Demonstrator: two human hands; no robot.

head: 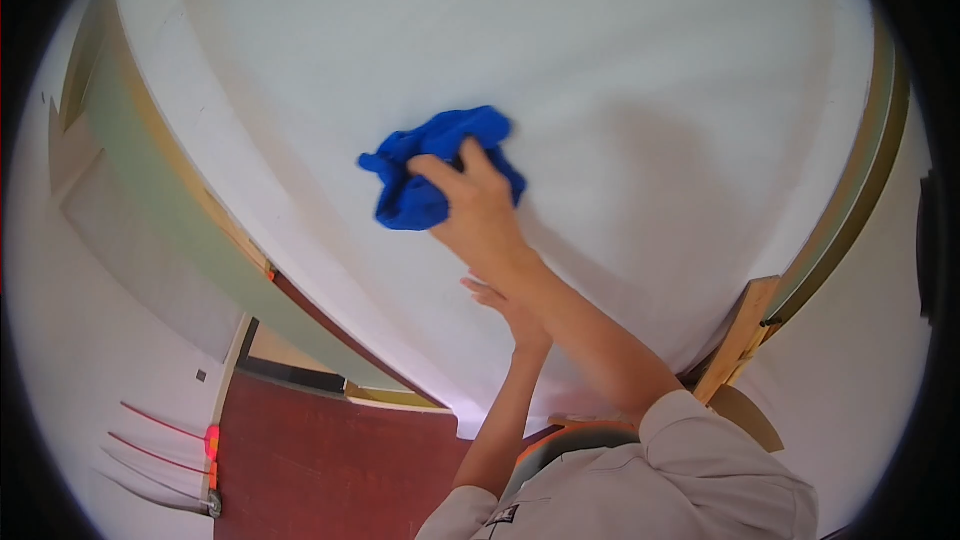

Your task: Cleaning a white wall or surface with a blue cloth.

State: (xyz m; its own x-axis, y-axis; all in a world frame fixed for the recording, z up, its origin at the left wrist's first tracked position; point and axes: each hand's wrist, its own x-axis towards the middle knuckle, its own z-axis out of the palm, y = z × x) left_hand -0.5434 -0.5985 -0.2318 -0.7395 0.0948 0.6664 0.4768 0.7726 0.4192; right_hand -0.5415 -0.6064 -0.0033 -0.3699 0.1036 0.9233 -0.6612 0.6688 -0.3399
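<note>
A crumpled blue cloth (416,202) lies pressed against a large, smooth white surface (337,52). My right hand (484,214) grips it from above, fingers bent into its folds. Below my right wrist is my left hand (525,322), partly hidden behind the right forearm. Its visible fingers are extended and slightly apart, and nothing shows in them. Whether it touches the right forearm or the white surface is not clear.
A wooden board (739,337) stands by the white surface's lower right edge. Dark red flooring (322,457) shows below left. Thin red rods (161,420) and a bright pink item (213,442) are at the far lower left. A pale green panel (165,187) runs along the left.
</note>
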